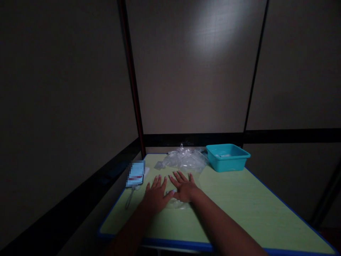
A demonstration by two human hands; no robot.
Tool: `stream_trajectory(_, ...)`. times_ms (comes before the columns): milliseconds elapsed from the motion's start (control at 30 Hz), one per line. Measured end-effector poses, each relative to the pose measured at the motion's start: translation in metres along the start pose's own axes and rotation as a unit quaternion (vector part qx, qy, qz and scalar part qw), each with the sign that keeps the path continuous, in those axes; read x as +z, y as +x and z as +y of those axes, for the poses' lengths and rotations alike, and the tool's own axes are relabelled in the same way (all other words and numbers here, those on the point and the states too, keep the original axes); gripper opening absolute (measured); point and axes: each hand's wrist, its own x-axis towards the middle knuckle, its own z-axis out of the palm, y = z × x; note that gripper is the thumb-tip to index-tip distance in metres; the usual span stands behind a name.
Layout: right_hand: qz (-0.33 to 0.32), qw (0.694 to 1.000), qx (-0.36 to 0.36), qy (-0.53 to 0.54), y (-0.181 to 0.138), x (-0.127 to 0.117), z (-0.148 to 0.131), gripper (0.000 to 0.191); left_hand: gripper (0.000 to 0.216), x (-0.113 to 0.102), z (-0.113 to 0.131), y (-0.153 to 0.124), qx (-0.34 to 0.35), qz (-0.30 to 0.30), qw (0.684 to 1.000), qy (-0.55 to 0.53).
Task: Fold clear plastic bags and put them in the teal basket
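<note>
My left hand (156, 195) and my right hand (183, 186) lie palm down, side by side, on a light green table (239, 206) with a blue edge. Fingers on both are stretched out flat. They press on a small clear plastic bag (177, 203) that shows beneath and between them. Just beyond the fingertips lies a crumpled heap of clear plastic bags (186, 159).
A teal plastic tub (227, 156) stands at the table's far right corner. A card on a lanyard (135, 174) rests near the left edge. Dark partition walls close in behind and to the left.
</note>
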Motion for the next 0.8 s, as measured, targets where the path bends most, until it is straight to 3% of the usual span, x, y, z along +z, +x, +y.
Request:
stream_trajectory(167,0.032,0.999,-0.008,0.016,-0.005,-0.003,-0.004,0.063,0.065,0.007,-0.004,0.002,-0.034,0.021,0.999,0.006)
stream_trajectory(267,0.134,0.990,0.028,0.011,-0.009,-0.015,0.000,0.056,0.062,0.002,-0.002,0.001,-0.045,0.076,0.996,0.006)
stream_trajectory(367,0.244,0.962,0.122,-0.001,-0.014,-0.030,0.019,0.048,0.051,-0.011,-0.001,-0.003,0.005,0.180,0.984,0.000)
stream_trajectory(467,0.237,0.946,0.222,-0.010,-0.020,-0.038,0.046,0.033,0.036,-0.021,-0.001,-0.007,0.095,0.237,0.967,-0.025)
stream_trajectory(567,0.220,0.939,0.263,-0.013,-0.023,-0.035,0.065,0.027,0.031,-0.016,-0.003,-0.008,0.173,0.183,0.966,-0.053)
stream_trajectory(700,0.198,0.940,0.277,-0.010,-0.020,-0.024,0.068,0.032,0.032,-0.004,-0.010,-0.003,0.166,0.131,0.975,-0.071)
stream_trajectory(800,0.182,0.945,0.272,-0.006,-0.017,-0.020,0.064,0.035,0.032,-0.009,-0.010,-0.001,0.149,0.190,0.966,-0.091)
